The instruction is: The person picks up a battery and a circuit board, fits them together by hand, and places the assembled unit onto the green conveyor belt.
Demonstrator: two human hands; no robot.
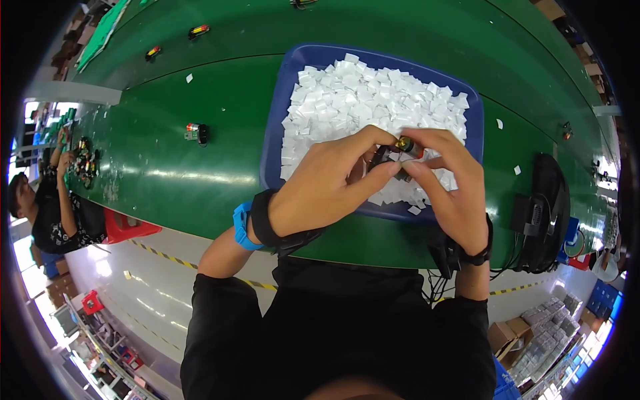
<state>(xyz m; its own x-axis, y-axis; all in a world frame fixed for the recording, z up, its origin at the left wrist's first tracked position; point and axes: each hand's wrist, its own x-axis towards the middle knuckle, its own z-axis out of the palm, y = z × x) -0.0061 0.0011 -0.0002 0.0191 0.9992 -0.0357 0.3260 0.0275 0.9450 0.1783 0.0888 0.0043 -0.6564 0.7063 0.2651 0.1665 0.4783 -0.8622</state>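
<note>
Over a blue tray (272, 143) filled with small white square pieces (360, 93), both hands meet around a small part (405, 144) with a gold-coloured end and a dark body. My left hand (327, 177) has its thumb and fingers closed on a black piece of it. Opposite, my right hand (453, 180) pinches the part near its gold end, thumb tip close to the left thumb. Fingers hide much of the part, so its exact kind cannot be told. A similar small part (197, 133), red, silver and black, lies on the green table (160, 170) left of the tray.
Two more small parts, one with yellow and red (199, 31), lie at the far left. A black bag-like object (548, 200) with cables stands at the right edge. A person (50, 207) sits at the left beside a heap of parts (85, 163). Loose white pieces dot the table.
</note>
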